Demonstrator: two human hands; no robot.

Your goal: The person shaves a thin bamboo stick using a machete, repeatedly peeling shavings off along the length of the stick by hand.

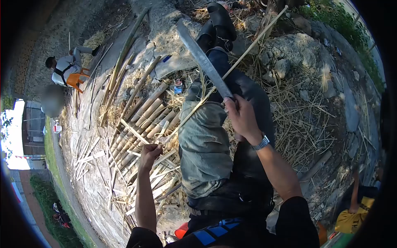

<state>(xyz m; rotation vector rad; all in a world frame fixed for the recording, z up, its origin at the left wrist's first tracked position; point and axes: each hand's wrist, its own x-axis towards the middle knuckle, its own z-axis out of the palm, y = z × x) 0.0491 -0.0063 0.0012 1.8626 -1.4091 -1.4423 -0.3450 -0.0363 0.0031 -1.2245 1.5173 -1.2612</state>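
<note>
A long machete (204, 62) has its handle in my right hand (242, 118), whose fingers are wrapped round it. The broad blade points up and to the left, away from my body. Crossing the blade near its lower part is a long, thin bamboo strip (258, 37), which slants across my lap. At the strip's lower end, my left hand (151, 157) is closed with its fingers pinched on it. Beneath the strip, a worn grey-green cloth (204, 144) covers my left thigh. From this view I cannot tell whether the blade touches the strip.
Cut bamboo pieces (151, 111) lie in rows left of my legs, with split strips (99, 155) scattered nearby. Long bamboo poles (124, 53) rest beyond. Rocks (283, 68) and straw shavings (302, 128) cover the right side. A person sits on an orange chair (75, 80); another is at lower right.
</note>
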